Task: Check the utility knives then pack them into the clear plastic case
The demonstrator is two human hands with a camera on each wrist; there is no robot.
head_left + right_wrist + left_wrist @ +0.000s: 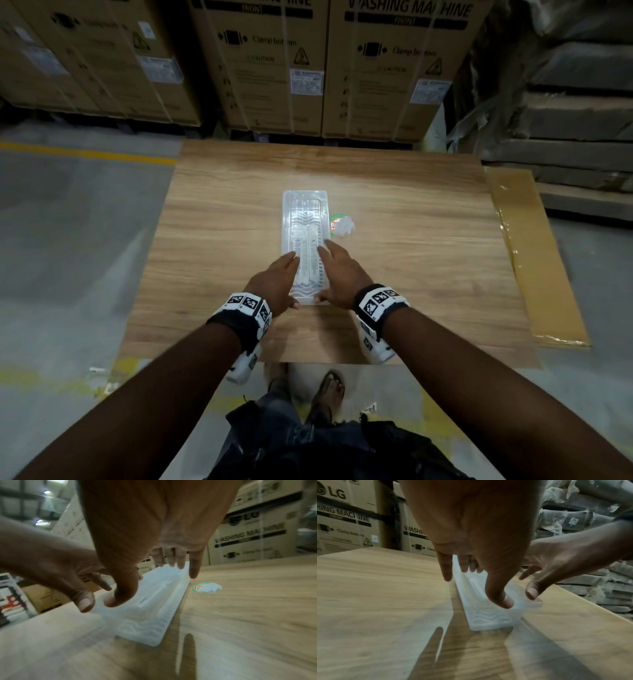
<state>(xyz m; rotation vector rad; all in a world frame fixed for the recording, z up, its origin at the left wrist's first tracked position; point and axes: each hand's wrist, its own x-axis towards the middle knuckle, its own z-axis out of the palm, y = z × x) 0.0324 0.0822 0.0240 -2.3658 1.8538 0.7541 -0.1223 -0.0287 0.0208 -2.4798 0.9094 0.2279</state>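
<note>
Frame centre: my left hand [279, 277] and right hand [339, 270], fingers spread, flank the clear plastic case [305, 219]; only the wrist views show my thumbs pressing its lid.

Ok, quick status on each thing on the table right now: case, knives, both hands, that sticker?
clear plastic case: lid on, flat on the wooden table.
utility knives: inside the case, side by side.
left hand: fingers straight, on the case's left edge.
right hand: fingers straight, on the case's right side.
round sticker: partly torn, beside the case.
</note>
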